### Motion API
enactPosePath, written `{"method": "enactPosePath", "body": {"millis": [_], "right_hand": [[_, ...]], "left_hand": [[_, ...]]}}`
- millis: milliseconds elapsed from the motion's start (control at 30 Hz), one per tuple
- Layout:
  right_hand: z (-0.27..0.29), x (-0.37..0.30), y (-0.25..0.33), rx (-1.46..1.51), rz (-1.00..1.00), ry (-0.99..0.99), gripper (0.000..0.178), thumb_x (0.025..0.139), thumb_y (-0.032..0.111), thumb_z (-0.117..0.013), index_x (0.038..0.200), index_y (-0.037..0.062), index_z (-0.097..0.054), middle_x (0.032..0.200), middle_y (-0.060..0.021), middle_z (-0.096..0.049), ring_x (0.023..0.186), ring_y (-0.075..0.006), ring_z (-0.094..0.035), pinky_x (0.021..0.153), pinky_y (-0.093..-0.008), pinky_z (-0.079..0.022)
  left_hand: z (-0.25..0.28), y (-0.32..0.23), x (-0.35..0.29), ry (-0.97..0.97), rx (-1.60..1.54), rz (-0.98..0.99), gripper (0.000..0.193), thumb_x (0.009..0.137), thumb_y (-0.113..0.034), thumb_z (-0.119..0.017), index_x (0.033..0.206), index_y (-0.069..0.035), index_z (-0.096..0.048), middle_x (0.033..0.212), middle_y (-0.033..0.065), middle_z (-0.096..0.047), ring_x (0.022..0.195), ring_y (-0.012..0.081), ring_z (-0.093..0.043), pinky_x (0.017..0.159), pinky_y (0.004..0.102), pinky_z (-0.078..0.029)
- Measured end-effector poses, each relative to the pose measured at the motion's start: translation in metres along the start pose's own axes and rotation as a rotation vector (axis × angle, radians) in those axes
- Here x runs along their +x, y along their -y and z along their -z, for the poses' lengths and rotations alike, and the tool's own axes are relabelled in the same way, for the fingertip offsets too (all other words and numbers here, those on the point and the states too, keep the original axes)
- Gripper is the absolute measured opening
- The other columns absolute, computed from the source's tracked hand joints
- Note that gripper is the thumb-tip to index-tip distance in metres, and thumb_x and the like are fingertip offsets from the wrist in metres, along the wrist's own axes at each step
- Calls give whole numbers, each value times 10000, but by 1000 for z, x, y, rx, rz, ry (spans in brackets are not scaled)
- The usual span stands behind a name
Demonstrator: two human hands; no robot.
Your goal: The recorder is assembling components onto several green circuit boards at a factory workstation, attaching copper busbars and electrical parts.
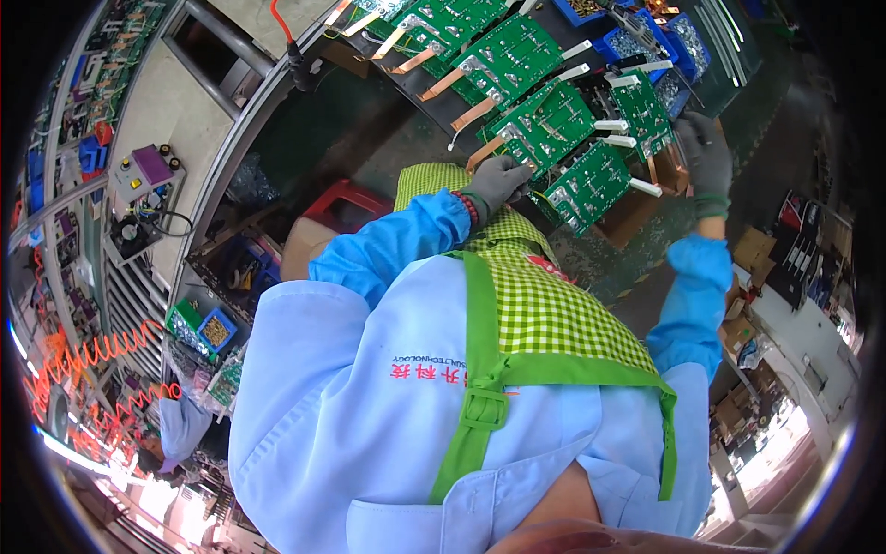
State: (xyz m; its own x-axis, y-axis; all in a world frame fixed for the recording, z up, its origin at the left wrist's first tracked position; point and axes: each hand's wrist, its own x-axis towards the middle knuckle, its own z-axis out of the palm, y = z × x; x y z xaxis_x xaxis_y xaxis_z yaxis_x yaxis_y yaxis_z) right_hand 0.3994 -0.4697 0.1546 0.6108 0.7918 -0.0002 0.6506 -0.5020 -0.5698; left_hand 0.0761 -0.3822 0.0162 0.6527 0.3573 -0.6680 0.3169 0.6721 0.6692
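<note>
My left hand, in a grey glove, is closed at the near left corner of a green circuit board, beside its flat copper strip. Right of it lies another green board with white pieces jutting from its right side. My right hand, also gloved in grey, is curled next to a smaller upright-lying green board with copper strips at its near end. What its fingers hold, if anything, is hidden.
More boards with copper strips run in a row toward the far left. Blue bins of small metal parts stand at the far right, near long pale rods. A red stool and a metal bench frame are at left.
</note>
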Motion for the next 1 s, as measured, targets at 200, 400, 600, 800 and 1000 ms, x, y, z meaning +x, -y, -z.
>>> {"method": "enactPosePath", "body": {"millis": [200,400,600,800,1000], "right_hand": [[-12,120,-179,-385,-2,216,398,845,294,-575,1151,39,-578,1101,-189,-613,1015,-302,-591,881,-360,-446],[-77,173,-297,-627,-64,468,404,782,159,-527,1169,47,-554,1122,-266,-563,1033,-415,-542,893,-454,-435],[-101,180,-222,-631,-65,421,374,767,108,-529,1133,35,-562,1088,-262,-580,1031,-415,-545,891,-456,-433],[-82,182,-204,-386,-40,369,371,703,161,-632,1052,40,-593,1028,-233,-614,954,-415,-572,864,-427,-454],[-91,166,-217,-531,-52,445,420,697,157,-614,1110,80,-595,1133,-212,-580,1073,-378,-529,930,-415,-426]], "left_hand": [[-2,-5,0,-47,194,-8,261,853,-277,-577,788,-24,-595,650,38,-609,514,83,-531,449,237,-399],[-6,2,5,-99,118,62,218,829,-218,-630,771,-9,-610,663,58,-627,550,111,-586,512,244,-473],[-8,-32,-16,-184,119,144,215,815,-218,-652,790,-8,-613,680,59,-635,556,109,-588,507,243,-469],[-5,-28,-5,-88,106,127,238,862,-277,-590,828,-41,-594,660,14,-583,494,79,-505,415,214,-373],[0,-13,5,-35,23,237,189,873,-205,-566,820,-25,-589,659,23,-582,531,82,-512,461,216,-381]]}}
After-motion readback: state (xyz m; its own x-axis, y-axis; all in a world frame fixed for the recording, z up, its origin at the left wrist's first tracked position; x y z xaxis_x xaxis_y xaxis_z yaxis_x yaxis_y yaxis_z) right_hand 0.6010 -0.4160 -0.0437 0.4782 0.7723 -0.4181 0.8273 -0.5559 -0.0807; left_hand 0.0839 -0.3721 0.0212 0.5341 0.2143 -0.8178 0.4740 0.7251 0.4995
